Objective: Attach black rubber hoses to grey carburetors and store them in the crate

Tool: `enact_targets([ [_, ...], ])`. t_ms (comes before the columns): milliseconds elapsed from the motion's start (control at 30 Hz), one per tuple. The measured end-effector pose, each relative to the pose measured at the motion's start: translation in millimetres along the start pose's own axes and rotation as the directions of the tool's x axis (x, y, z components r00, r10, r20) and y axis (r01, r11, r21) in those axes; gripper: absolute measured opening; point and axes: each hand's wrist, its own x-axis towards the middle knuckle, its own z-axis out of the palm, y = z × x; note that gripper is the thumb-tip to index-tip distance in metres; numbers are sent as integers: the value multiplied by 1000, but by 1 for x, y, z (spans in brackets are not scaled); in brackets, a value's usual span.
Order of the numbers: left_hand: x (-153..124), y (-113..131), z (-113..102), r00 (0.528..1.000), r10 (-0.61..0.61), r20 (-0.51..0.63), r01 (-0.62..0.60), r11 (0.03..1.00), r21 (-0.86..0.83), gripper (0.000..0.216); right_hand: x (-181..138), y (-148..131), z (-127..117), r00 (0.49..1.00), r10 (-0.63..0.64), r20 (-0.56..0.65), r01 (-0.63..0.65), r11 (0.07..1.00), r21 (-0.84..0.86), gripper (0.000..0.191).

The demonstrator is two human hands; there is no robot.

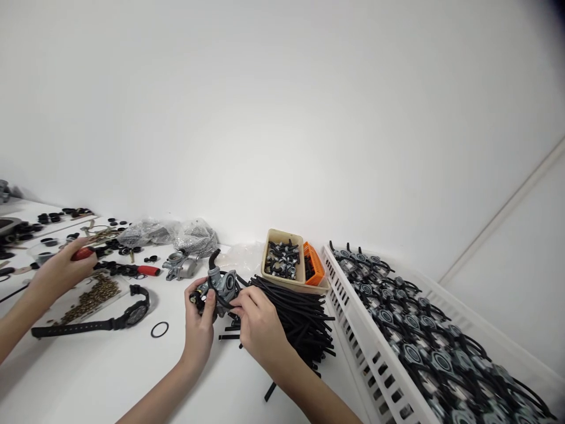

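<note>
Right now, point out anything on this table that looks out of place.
A wristwatch lies among the parts beside a lone black ring. One black tube lies apart from the pile, beside the right forearm. The left hand and right hand hold the carburetor.

Both forearms rise from the lower edge, converging; left hand upright, fingers curled in a grip; right hand palm down, fingertips pinched just beside it
</note>
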Motion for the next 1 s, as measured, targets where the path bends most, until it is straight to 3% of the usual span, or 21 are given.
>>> enact_targets([
  [100, 0, 0, 0, 995, -94, 17, 94, 995, -27, 53, 2, -3, -4, 998, 63, -24, -63, 998, 14, 22],
  [200, 0, 0, 1, 996, -92, 16, 93, 995, -30, 52, 6, -1, -2, 970, 237, -52, -221, 951, 215, 52],
  [300, 0, 1, 1, 993, -104, 56, 105, 994, -25, 53, 9, 4, 4, 921, 387, 35, -355, 801, 482, 51],
  [367, -1, 2, 1, 989, -125, 74, 127, 992, -26, 54, 9, 6, 7, 905, 413, 103, -384, 687, 617, 41],
  [433, -1, 2, 1, 985, -149, 83, 153, 988, -34, 56, 9, 6, 9, 900, 423, 108, -381, 642, 665, 39],
  [567, -2, 4, 3, 973, -202, 115, 210, 976, -61, 54, 8, 5, 8, 872, 484, 81, -413, 637, 651, 43],
  [833, -3, 6, 4, 959, -243, 144, 258, 961, -99, 48, 5, 10, 13, 860, 509, 15, -440, 728, 526, 10],
  [1000, -3, 10, 6, 955, -260, 144, 277, 954, -114, 47, 5, 16, 14, 861, 508, -24, -439, 767, 468, 6],
])
